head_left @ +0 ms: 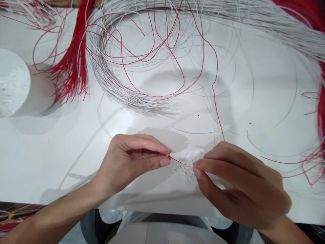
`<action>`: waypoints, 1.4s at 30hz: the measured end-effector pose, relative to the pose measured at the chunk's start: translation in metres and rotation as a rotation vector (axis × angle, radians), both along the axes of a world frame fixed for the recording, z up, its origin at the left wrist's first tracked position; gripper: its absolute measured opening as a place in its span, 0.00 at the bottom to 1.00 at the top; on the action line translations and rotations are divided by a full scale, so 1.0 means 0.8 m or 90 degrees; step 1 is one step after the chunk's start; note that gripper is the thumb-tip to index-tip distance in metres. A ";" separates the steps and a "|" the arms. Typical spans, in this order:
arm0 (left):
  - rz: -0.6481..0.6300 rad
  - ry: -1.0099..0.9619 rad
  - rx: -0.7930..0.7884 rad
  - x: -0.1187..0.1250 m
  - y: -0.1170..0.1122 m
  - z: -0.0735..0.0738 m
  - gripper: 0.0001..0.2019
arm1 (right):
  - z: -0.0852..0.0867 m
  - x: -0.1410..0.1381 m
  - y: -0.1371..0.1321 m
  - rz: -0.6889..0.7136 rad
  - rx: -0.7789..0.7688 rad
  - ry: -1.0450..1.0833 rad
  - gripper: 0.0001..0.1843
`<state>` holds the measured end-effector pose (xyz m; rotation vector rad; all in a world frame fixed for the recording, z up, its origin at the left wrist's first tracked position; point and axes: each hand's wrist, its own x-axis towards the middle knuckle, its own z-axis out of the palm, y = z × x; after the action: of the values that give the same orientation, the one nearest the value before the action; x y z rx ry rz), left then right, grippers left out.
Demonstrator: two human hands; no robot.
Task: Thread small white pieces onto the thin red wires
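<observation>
My left hand (134,159) is pinched shut near the white table's front edge, thumb and forefinger gripping something small at the end of a thin red wire (215,105). That wire runs from the pinch to my right hand (241,183), whose thumb and forefinger are pressed together on it, and then climbs away across the table. Between and under the fingertips lies a small heap of tiny white plastic pieces (188,162).
A thick curved bundle of white wires (132,98) with loose red wires lies behind the hands. A red wire bundle (73,67) is at the back left, more red wires (320,135) at the right edge. A round white container (12,84) stands at the left.
</observation>
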<state>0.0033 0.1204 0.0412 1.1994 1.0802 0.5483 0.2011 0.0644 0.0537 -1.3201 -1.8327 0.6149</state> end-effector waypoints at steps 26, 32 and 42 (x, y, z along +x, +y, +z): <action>-0.015 0.040 -0.048 0.000 0.001 0.005 0.05 | -0.003 0.001 -0.002 0.036 -0.012 -0.023 0.08; -0.044 0.038 0.027 -0.001 0.001 0.003 0.05 | -0.006 0.001 -0.001 0.027 -0.020 -0.020 0.09; -0.133 0.022 0.228 0.004 -0.007 0.002 0.06 | -0.011 -0.006 -0.006 0.035 -0.030 -0.009 0.07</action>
<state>0.0062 0.1151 0.0432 1.6184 0.8943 0.5743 0.1967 0.0593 0.0445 -1.3122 -1.8814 0.6833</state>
